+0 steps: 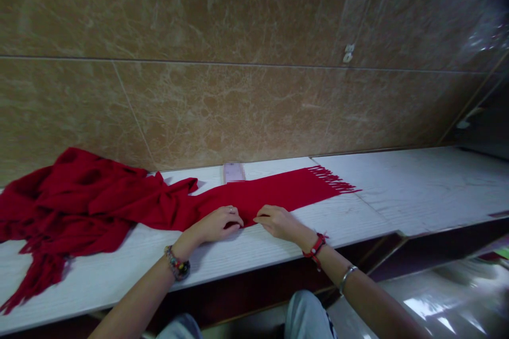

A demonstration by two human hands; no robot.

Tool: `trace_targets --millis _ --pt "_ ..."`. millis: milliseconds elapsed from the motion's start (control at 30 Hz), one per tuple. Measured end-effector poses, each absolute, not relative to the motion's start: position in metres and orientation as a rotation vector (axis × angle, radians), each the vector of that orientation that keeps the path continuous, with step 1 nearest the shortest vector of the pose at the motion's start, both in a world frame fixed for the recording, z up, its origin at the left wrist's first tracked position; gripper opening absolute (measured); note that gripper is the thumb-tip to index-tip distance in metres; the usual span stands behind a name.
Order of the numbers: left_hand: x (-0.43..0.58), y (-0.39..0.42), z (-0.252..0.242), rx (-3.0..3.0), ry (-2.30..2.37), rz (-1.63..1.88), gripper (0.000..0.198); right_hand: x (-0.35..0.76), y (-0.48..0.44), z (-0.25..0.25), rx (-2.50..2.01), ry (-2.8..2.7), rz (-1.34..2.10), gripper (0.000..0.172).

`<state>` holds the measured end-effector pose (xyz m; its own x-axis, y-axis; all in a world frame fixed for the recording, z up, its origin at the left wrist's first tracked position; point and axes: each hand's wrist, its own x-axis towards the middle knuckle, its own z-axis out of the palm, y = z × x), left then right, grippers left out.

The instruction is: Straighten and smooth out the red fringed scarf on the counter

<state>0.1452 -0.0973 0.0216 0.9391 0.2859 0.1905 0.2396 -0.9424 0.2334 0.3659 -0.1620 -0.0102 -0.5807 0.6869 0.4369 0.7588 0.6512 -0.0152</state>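
A red fringed scarf [274, 190] lies along a white wood-grain bench top. Its right part is spread flat with the fringe pointing right, while the left part is heaped in loose folds. My left hand [222, 223] is closed on the scarf's near edge, wearing a ring and a beaded bracelet at the wrist. A short way to the right, my right hand [278, 222] pinches the same edge between thumb and fingers. A small pale, flat item [234, 172] lies behind the scarf, partly covered by it; I cannot make out its kind.
The white bench top [429, 185] runs on to the right, against a brown marble-tiled wall [238, 106]. A socket-like fitting [348, 53] sits on the wall. Below the front edge are dark compartments, with my knees [308, 315] close by.
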Motion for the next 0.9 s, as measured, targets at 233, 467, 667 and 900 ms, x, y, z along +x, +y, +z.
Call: trace_targets --millis 233,467,667,900 --pt "0.162 -0.088 0.013 2.891 0.425 0.35 0.026 0.368 -0.164 -0.01 -1.076 -2.424 -0.077 0.026" --pt "0.163 -0.084 0.015 3.024 0.758 0.155 0.03 0.374 -0.161 -0.013 -1.193 -2.399 0.144 0.031" --pt "0.159 -0.103 0.019 2.779 1.546 -0.126 0.061 0.377 -0.162 -0.007 -1.266 -2.421 0.335 0.029" --pt "0.163 -0.104 0.032 2.581 1.671 -0.358 0.078 0.378 -0.154 -0.013 -1.276 -2.252 0.22 0.028"
